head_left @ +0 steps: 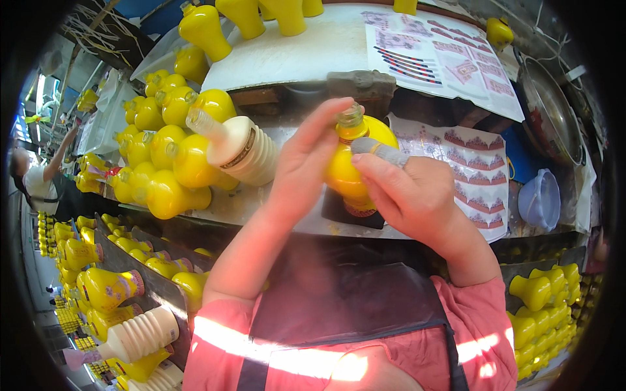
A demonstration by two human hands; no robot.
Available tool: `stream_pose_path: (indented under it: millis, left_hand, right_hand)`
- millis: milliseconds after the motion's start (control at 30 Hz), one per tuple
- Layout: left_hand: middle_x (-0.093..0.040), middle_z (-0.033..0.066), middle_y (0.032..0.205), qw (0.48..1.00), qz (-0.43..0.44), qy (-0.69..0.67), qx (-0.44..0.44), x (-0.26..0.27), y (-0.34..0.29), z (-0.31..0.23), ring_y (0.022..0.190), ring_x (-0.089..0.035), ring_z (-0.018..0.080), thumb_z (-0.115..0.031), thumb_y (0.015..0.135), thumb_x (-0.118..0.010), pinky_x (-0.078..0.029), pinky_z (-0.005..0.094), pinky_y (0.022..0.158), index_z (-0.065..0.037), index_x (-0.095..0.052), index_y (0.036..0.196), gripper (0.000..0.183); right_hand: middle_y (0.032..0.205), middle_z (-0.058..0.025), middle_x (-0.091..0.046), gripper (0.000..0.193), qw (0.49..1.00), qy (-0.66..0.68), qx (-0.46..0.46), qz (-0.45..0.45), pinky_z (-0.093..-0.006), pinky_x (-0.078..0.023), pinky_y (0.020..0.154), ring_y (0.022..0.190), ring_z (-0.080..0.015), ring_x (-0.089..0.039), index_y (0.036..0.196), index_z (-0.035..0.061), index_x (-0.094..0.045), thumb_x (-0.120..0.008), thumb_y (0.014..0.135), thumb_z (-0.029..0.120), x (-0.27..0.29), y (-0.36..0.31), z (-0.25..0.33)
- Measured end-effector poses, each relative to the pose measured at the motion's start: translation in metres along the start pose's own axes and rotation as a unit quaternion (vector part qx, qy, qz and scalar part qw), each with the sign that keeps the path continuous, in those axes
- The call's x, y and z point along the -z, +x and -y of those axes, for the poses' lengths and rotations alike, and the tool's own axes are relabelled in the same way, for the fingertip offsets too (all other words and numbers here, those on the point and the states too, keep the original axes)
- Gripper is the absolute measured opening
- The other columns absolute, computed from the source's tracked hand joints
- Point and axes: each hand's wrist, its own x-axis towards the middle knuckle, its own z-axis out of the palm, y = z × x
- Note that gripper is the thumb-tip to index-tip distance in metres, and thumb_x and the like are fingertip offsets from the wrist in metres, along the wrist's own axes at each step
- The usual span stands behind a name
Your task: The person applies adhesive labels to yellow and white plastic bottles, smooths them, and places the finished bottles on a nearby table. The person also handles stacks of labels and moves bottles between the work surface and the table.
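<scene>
In front of me a glossy yellow bottle [347, 173] with a clear glass neck stands roughly upright, a patterned band round its foot. A dark mat [332, 210] lies under it. My left hand [303, 156] steadies the bottle from its left side, the fingers reaching up by the neck. Pinched in my right hand [407, 189] is a flat grey pad [379, 151], held against the bottle's shoulder; its exact kind I cannot make out. Left of my left hand a cream ribbed bottle [251, 156] leans among the yellow ones.
Several yellow bottles [171, 153] crowd the bench's left side. A sheet of printed decals [479, 173] lies right of my hands, with another decal sheet [450, 58] on the raised white board [306, 58]. Right are a light-blue bucket [540, 201] and metal pan [548, 107]. A person [39, 179] is far left.
</scene>
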Motion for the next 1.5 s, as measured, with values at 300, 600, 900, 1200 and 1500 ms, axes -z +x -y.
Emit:
stream_pose_path:
  millis: [300,600,900,1200,1500]
  left_hand:
    - [-0.056,0.0075,0.141,0.998,0.009,0.065,-0.022,0.001,-0.002,0.001,0.133,-0.049,0.0186,-0.008,0.105,-0.047,-0.035,0.0326,0.114,-0.006,-0.053,0.143,0.039]
    - [-0.061,0.0101,0.125,0.992,0.009,0.105,-0.064,0.001,-0.001,0.001,0.117,-0.057,0.0223,-0.006,0.102,-0.048,-0.042,0.0331,0.105,-0.011,-0.059,0.138,0.038]
    - [-0.067,0.0104,0.129,0.936,-0.012,0.288,-0.202,-0.003,0.001,-0.018,0.119,-0.059,0.0269,-0.017,0.098,-0.062,-0.044,0.0391,0.105,-0.009,-0.069,0.113,0.018]
    - [-0.071,0.0115,0.117,0.831,-0.068,0.445,-0.326,-0.015,-0.004,-0.037,0.111,-0.061,0.0345,-0.024,0.086,-0.074,-0.044,0.0469,0.098,-0.010,-0.070,0.091,0.015]
    - [-0.067,0.0052,0.079,0.804,-0.107,0.484,-0.329,-0.022,0.003,-0.040,0.085,-0.064,0.0291,-0.023,0.083,-0.072,-0.047,0.0439,0.081,-0.010,-0.067,0.075,0.016]
  right_hand:
    - [0.075,-0.0055,-0.067,0.028,0.990,0.084,-0.104,-0.035,-0.0333,-0.045,0.047,0.053,-0.0197,-0.060,0.108,0.0119,-0.073,-0.076,0.081,0.004,-0.001,-0.001,-0.002]
    - [0.071,-0.0056,-0.065,0.035,0.992,-0.056,-0.014,0.111,-0.0352,-0.042,0.048,0.051,-0.0227,-0.057,0.115,0.0125,-0.071,-0.077,0.081,0.005,0.006,0.003,0.019]
    - [0.090,-0.0034,-0.070,0.021,0.925,0.248,-0.286,-0.031,-0.0255,-0.046,0.049,0.053,-0.0058,-0.056,0.116,0.0024,-0.068,-0.065,0.095,0.003,0.009,-0.001,0.014]
    - [0.102,-0.0040,-0.066,0.030,0.825,0.408,-0.388,0.047,-0.0163,-0.035,0.051,0.057,0.0005,-0.047,0.125,-0.0038,-0.058,-0.060,0.098,0.009,0.031,0.020,0.020]
    - [0.075,-0.0117,-0.063,0.034,0.992,-0.039,-0.120,-0.009,-0.0354,-0.043,0.048,0.048,-0.0220,-0.053,0.122,0.0043,-0.065,-0.071,0.089,0.010,0.003,-0.019,0.063]
